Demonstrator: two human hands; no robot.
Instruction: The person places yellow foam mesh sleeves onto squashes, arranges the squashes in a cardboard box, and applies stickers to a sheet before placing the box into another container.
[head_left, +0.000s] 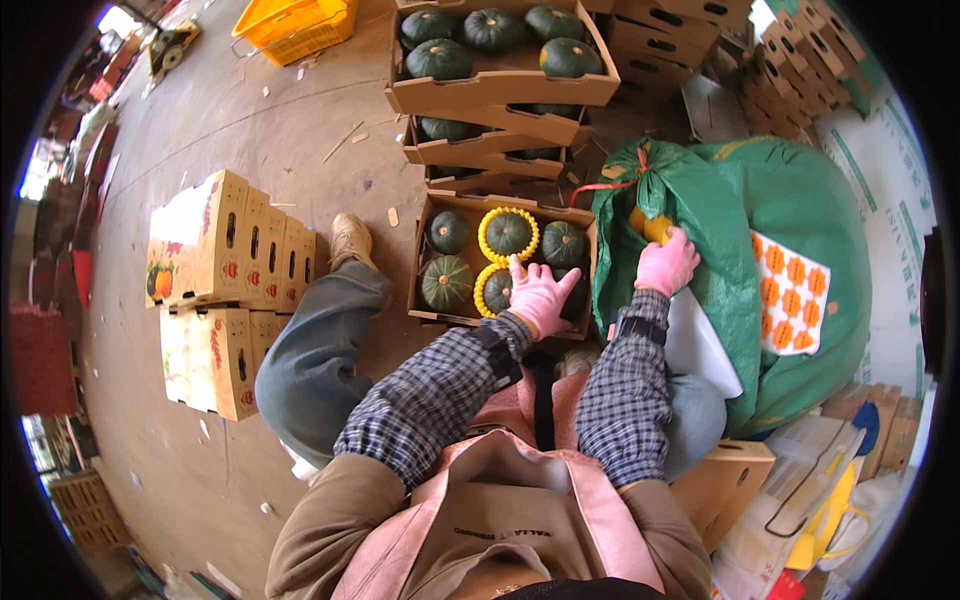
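Note:
An open cardboard box [414, 235] in front of me holds several dark green pumpkins. Two of them wear yellow foam nets: the far netted pumpkin [509, 232] and the near netted pumpkin [497, 291]. My left hand [540, 298], in a pink glove, lies over the near netted pumpkin with its fingers spread. To the right stands a bulging green woven sack [725, 215], tied with a red strip. At a gap in it, the closed fingers of my right hand [668, 264], also gloved, are on yellow foam netting [652, 226]; most of the netting is hidden inside.
Behind the box are stacked cartons of pumpkins [500, 92]. Printed cartons [205, 245] stand piled left of my leg. A sheet of orange stickers [792, 295] lies on the sack. A yellow crate [295, 30] sits farther off on the floor, and more cartons [805, 65] rise at the back right.

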